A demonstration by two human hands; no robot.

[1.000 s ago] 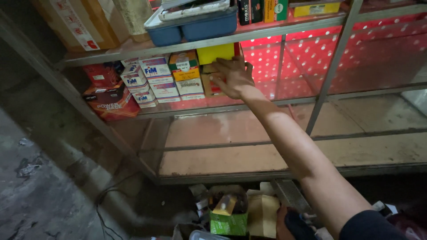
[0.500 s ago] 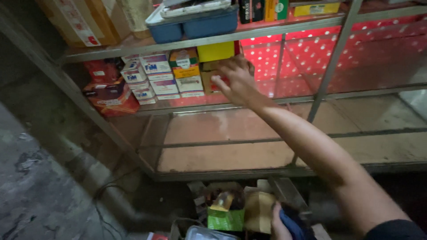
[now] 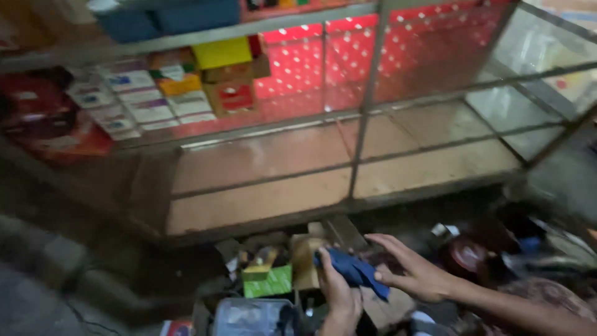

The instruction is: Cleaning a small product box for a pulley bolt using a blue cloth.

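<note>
My left hand point(image 3: 339, 297) comes up from the bottom edge and grips a dark blue cloth point(image 3: 353, 271). My right hand point(image 3: 413, 272) reaches in from the right with fingers spread and touches the cloth's right end. Both hands hover over a heap of boxes on the floor: a green box point(image 3: 267, 281), a tan carton point(image 3: 305, 264) and a clear plastic container point(image 3: 252, 316). Above them stands a glass display cabinet point(image 3: 367, 93) with a metal frame.
The cabinet's upper left shelf holds stacked small boxes point(image 3: 146, 102), a yellow box point(image 3: 222, 53) and red packets point(image 3: 43, 124). Its bare wooden lower shelf point(image 3: 280, 186) lies behind glass. Red dotted lining point(image 3: 348, 56) covers the back. Dark clutter and a round reddish lid point(image 3: 466, 254) lie at the right.
My right hand has left the boxes on the upper shelf and come down to the blue cloth in my left hand. The view has tilted downward and to the right.
</note>
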